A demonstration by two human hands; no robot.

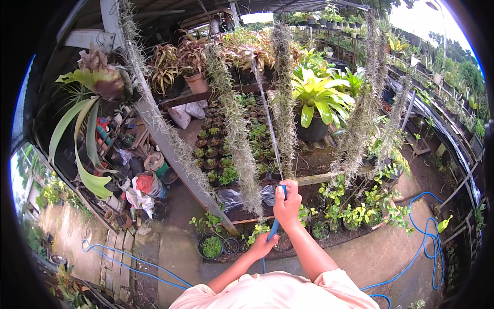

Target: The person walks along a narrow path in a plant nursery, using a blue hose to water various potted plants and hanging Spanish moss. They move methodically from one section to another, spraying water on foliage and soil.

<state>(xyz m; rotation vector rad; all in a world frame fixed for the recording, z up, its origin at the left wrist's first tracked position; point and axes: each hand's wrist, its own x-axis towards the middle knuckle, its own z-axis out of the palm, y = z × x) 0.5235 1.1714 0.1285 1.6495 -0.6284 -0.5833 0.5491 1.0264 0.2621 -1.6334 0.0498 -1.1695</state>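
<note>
A blue garden hose (274, 228) runs up between both hands, and a stream of water (270, 119) shoots from its end toward reddish potted bromeliads (247, 52) on the raised bench. My right hand (288, 201) grips the hose at its mouth, with the thumb by the opening. Lower down, my left hand (264, 245) is closed around the hose. Strands of Spanish moss (285, 96) hang just beyond the hands, on both sides of the water. To the right of the stream, a large green bromeliad (318, 94) grows in a black pot (312, 129).
More blue hose (424, 233) lies looped on the concrete path at right, and another length (135, 258) at left. A slanting metal post (181, 162) stands left of the hands. Small potted plants (211, 246) line the bed's edge. A staghorn fern (90, 127) hangs at left above piled pots and bags.
</note>
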